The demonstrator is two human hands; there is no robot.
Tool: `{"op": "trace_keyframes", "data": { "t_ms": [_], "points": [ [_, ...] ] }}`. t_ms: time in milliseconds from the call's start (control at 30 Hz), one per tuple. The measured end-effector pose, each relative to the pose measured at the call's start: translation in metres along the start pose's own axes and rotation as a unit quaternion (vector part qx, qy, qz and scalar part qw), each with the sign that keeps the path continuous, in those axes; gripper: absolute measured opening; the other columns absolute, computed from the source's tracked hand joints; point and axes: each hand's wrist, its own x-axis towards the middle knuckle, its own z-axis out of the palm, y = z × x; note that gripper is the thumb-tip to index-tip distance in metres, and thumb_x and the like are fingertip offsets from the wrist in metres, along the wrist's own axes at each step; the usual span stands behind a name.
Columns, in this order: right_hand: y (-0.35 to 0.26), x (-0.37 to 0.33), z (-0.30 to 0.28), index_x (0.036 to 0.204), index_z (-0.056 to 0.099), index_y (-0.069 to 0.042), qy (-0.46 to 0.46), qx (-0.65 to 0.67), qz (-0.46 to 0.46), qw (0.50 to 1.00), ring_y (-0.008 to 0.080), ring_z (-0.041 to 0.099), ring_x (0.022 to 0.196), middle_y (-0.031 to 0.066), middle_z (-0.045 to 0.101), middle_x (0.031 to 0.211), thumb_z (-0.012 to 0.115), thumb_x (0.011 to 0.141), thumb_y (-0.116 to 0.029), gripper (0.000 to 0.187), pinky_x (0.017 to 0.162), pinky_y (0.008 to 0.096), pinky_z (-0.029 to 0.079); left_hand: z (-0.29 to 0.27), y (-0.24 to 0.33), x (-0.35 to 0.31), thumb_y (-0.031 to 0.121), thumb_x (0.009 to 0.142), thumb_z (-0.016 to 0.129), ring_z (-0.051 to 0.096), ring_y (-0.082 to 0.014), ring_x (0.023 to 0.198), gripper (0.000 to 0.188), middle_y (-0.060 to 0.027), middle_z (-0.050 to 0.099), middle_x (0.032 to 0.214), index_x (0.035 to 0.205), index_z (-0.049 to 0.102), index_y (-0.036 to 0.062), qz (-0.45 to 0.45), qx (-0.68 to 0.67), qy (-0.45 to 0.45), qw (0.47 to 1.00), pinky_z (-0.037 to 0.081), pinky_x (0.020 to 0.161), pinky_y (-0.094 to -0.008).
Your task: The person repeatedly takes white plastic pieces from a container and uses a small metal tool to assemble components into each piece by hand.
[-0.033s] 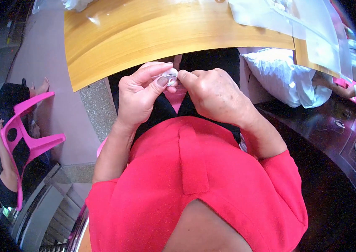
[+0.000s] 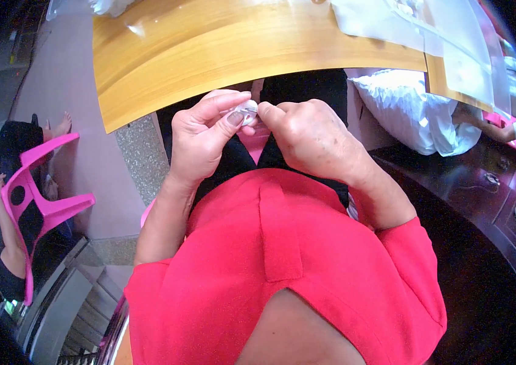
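My left hand (image 2: pixel 200 137) and my right hand (image 2: pixel 313 137) meet in front of my chest, just below the edge of a yellow wooden table (image 2: pixel 209 55). Between the fingertips of both hands sits a small pale, shiny piece (image 2: pixel 247 109). My left thumb and forefinger pinch it from the left, and my right fingertips press on it from the right. Most of the piece is hidden by my fingers. Below my hands are my red shirt and black trousers.
Clear plastic sheets (image 2: pixel 416 24) lie on the table's far right. A white cloth bundle (image 2: pixel 416 112) rests beside a dark wooden cabinet (image 2: pixel 489 194) on my right. To my left another person sits on a pink plastic chair (image 2: pixel 39 194).
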Motion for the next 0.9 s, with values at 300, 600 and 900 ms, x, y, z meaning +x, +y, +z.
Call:
{"op": "trace_keyframes", "data": {
  "t_ms": [300, 600, 900],
  "points": [
    [0.005, -0.006, -0.009, 0.09, 0.054, 0.003, -0.105, -0.03, 0.003, 0.994, 0.0353, 0.062, 0.068, 0.0188, 0.061, 0.073, 0.056, 0.07, -0.002, 0.021, 0.059, 0.0427, 0.049, -0.002, -0.008, 0.003, -0.001, 0.086, 0.059, 0.061, -0.0162, 0.075, 0.022, -0.0134, 0.061, 0.097, 0.108, 0.061, -0.0053, -0.028, 0.055, -0.06, 0.996, 0.052, 0.067, -0.0265],
    [0.007, -0.004, -0.005, 0.085, 0.05, 0.002, 0.006, 0.017, 0.033, 0.999, 0.0358, 0.061, 0.066, 0.0182, 0.059, 0.069, 0.056, 0.071, -0.001, 0.015, 0.057, 0.0432, 0.049, -0.009, 0.008, 0.008, 0.003, 0.089, 0.054, 0.063, -0.0234, 0.086, 0.031, -0.0197, 0.059, 0.111, 0.117, 0.053, -0.0085, -0.1, -0.105, -0.022, 0.989, 0.055, 0.076, -0.034],
    [0.002, -0.005, 0.0, 0.085, 0.056, 0.001, 0.026, -0.071, 0.002, 0.997, 0.0274, 0.065, 0.061, 0.0151, 0.063, 0.069, 0.052, 0.079, -0.012, 0.015, 0.053, 0.0372, 0.053, -0.007, 0.005, 0.007, 0.003, 0.087, 0.057, 0.064, -0.021, 0.085, 0.031, -0.0172, 0.061, 0.106, 0.116, 0.055, -0.0072, -0.091, -0.059, -0.03, 0.994, 0.055, 0.077, -0.0322]
  ]
}}
